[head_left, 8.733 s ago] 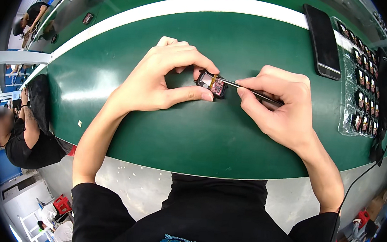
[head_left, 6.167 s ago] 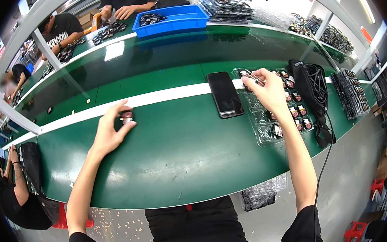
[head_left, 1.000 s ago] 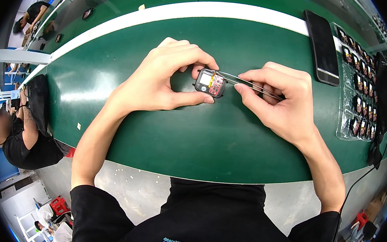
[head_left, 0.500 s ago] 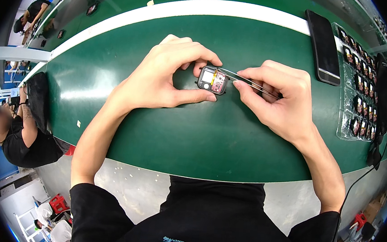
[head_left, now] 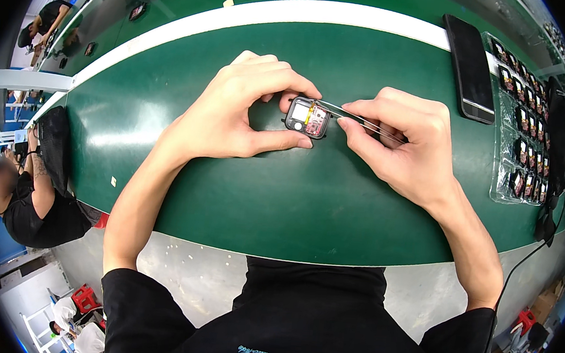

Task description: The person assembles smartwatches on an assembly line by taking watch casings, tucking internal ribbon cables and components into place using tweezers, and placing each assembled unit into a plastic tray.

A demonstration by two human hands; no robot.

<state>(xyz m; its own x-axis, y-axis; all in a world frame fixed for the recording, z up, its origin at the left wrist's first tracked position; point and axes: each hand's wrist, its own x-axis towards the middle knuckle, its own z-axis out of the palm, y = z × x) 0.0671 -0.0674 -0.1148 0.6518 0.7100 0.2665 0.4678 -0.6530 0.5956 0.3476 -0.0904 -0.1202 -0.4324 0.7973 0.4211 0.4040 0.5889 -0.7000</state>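
Note:
Between the thumb and fingers of my left hand (head_left: 248,104) is a small opened smartwatch (head_left: 308,117), a black rounded-square case. Inside it show a silvery-white block, a strip of yellow tape, a reddish circuit board and a white round part. My right hand (head_left: 405,136) pinches a pair of thin metal tweezers (head_left: 366,121) between thumb and forefinger. The tweezers' tips reach the upper right edge of the case; whether they grip anything there is too small to tell.
On the right, a clear plastic tray (head_left: 505,174) holds rows of similar small watch units. A black phone (head_left: 469,68) lies beside it. A black cable (head_left: 521,262) runs down the right side. At the far left, a person in black (head_left: 35,203) sits by the green table (head_left: 260,201).
Both hands, the watch and the tweezers have shifted very slightly left. The grip of each hand looks the same.

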